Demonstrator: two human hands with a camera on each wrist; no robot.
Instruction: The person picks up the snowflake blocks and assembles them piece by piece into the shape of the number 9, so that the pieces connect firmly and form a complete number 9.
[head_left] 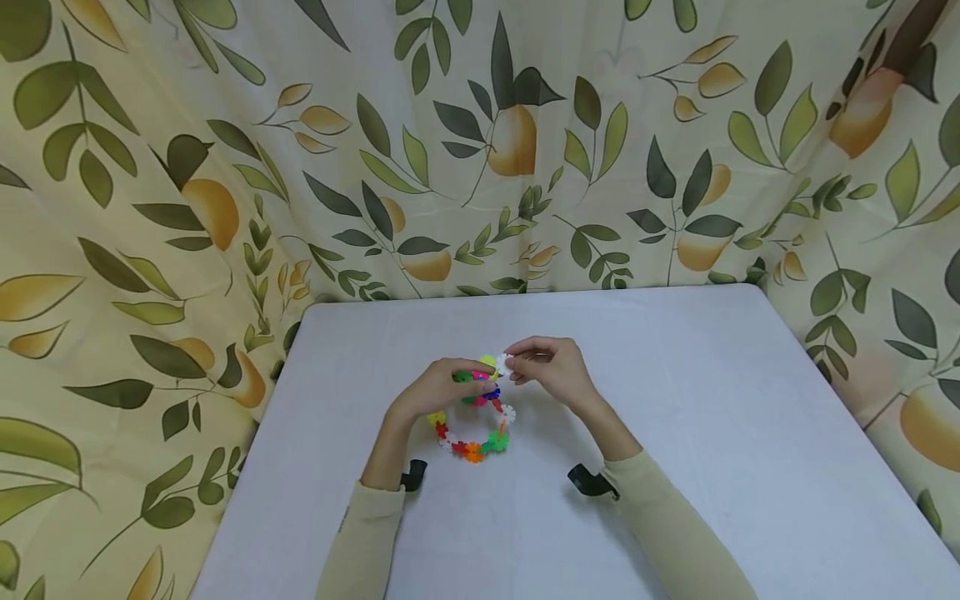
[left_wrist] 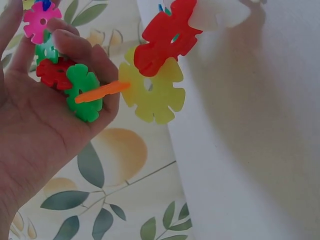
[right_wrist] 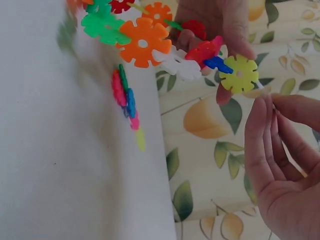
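A curved chain of slotted plastic snowflake discs [head_left: 474,452] in many colours hangs from my left hand [head_left: 431,392]. The fingers of that hand curl round part of it, beside a green disc [left_wrist: 85,95] and a red disc [left_wrist: 53,74]. Between thumb and fingertips, my right hand [head_left: 558,375] pinches a white snowflake disc [head_left: 504,365]. The right wrist view shows this white disc edge-on, against the rim of a yellow disc [right_wrist: 239,74] at the chain's end. Whether their slots interlock, I cannot tell.
Both hands work above a white-covered table [head_left: 517,533]. A small row of coloured discs [right_wrist: 131,102] shows against the white surface in the right wrist view. Leaf-patterned curtain [head_left: 465,208] surrounds the table's back and sides. Black wrist devices [head_left: 591,481] sit by both sleeves.
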